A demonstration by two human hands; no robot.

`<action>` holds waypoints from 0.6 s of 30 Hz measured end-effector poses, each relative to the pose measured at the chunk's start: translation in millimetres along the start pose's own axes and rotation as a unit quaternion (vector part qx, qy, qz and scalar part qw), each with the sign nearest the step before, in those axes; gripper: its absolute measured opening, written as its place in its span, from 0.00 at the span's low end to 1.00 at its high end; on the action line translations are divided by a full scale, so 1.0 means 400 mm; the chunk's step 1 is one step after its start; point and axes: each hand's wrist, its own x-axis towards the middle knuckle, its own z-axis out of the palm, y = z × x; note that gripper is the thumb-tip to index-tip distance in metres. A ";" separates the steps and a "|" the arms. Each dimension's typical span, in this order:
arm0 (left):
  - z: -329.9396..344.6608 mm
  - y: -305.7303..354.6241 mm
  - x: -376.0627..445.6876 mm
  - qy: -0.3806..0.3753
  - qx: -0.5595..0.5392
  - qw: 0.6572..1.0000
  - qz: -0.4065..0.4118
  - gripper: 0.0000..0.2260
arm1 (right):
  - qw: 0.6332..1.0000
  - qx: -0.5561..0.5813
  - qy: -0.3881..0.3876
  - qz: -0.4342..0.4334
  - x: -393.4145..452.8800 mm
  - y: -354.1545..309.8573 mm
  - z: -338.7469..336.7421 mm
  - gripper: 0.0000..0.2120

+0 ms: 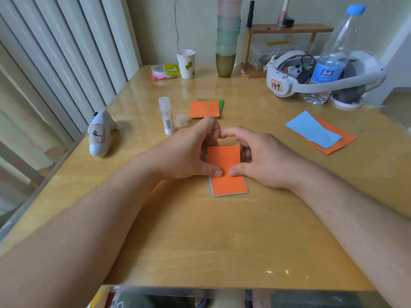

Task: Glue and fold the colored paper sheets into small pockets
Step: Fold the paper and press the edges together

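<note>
Orange paper (226, 172), backed by a light blue sheet whose edge peeks out along the left and bottom, lies flat on the wooden table (200, 241) between the two hands. The left hand (189, 152) curls over its left side, thumb tip pressed onto the sheet near the middle, fingers bent down at the far end. The right hand (264, 161) mirrors it, thumb pressing beside the other thumb, fingers curled round the far right corner; the two index fingers nearly meet just beyond the paper. Both hands are narrowed onto the folded piece, holding it.

Just beyond the left hand stands a glue stick (165, 115), uncapped, with its clear cap (181, 120) beside it. Farther out from the fingertips lies an orange square (204, 108) on top of a green sheet (221, 104). Off past the right hand, well apart, a folded blue piece (311, 128) rests on an orange sheet (342, 140).

As for containers: far beyond the left hand a white paper cup (186, 64) holds thin sticks crossing at the rim; I cannot tell what else is inside. Next to it stands a tall stack of tinted cups (228, 34), nested in a brownish one at the bottom. Beyond the right hand a plastic water bottle (333, 54), blue-capped and seemingly almost drained, stands inside the loop of a white headset (287, 78). A clear lidded box (264, 53) under the small wooden shelf (289, 28) holds small items too blurred to name.
</note>
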 end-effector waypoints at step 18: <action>-0.008 -0.016 0.000 -0.009 -0.008 1.000 -0.013 0.28 | 1.000 0.003 0.004 0.003 0.010 0.012 -0.003 0.32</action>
